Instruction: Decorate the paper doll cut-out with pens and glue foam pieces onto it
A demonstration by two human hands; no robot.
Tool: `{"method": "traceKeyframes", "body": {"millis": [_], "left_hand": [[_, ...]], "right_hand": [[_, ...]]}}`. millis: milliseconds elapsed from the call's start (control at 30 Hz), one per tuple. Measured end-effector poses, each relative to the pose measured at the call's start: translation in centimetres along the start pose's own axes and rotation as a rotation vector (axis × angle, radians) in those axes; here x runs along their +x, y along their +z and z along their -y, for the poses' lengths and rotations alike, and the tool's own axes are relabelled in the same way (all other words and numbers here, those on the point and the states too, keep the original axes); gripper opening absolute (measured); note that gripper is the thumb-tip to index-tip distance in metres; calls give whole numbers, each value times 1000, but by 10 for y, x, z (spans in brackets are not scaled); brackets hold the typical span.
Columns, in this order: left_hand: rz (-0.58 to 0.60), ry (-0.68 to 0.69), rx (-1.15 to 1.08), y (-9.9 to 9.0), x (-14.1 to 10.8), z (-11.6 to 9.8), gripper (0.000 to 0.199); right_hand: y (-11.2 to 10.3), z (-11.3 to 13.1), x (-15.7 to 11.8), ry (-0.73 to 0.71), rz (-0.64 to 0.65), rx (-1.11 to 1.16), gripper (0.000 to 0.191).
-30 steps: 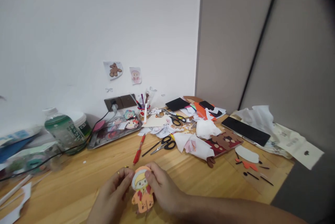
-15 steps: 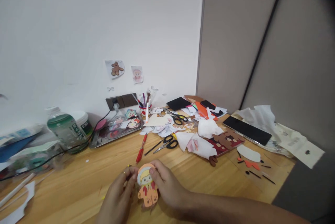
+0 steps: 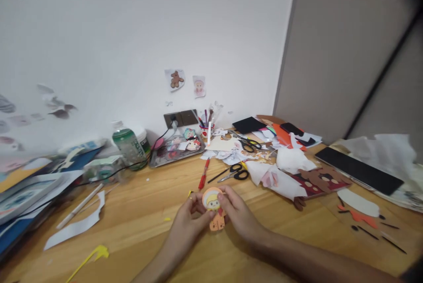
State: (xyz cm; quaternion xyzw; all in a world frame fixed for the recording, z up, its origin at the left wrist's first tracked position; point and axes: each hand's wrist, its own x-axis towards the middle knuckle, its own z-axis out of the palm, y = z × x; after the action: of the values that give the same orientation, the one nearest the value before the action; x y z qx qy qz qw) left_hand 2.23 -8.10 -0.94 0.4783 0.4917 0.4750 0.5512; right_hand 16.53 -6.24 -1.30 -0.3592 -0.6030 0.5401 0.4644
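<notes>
Between my two hands is a small flat cut-out doll figure (image 3: 216, 221), with a white-edged hood, a yellow fringe and an orange body. My left hand (image 3: 191, 217) pinches its left side, thumb across the front and fingers behind. Along the upper right edge, my right hand (image 3: 236, 212) grips it with the thumb near the face. Just beyond the figure lie a red pen (image 3: 204, 175), a thin black stick (image 3: 217, 176) and black-handled scissors (image 3: 236, 173).
A metal tray (image 3: 155, 161) with character cut-outs stands by the wall, beside a green-labelled bottle (image 3: 128, 144). Paper scraps (image 3: 277, 179) and a second pair of scissors (image 3: 250, 143) lie behind. Yellow scraps (image 3: 101, 252) are at left, small foam pieces (image 3: 360, 217) at right.
The view has swung left, so the table things appear further right. My left thumb has come onto the front of the figure, which both hands still hold.
</notes>
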Motion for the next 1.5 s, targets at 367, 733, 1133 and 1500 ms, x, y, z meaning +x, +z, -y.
{"method": "traceKeyframes", "body": {"millis": [367,733,1133,1500], "left_hand": [[18,-22,-217,-4,2,-1,34],[53,-58,-237,1,-1,-4,35],[66,40,476,0,-14,0,24],[13,420,617,6,10,-52,17]], "right_hand": [[-9,9,6,87,69,-41,24],[-38,21,21,-214,96,-843,24],[-131,38,43,-193,16,-1677,20],[-122,114,69,-476,-130,-1067,18]]}}
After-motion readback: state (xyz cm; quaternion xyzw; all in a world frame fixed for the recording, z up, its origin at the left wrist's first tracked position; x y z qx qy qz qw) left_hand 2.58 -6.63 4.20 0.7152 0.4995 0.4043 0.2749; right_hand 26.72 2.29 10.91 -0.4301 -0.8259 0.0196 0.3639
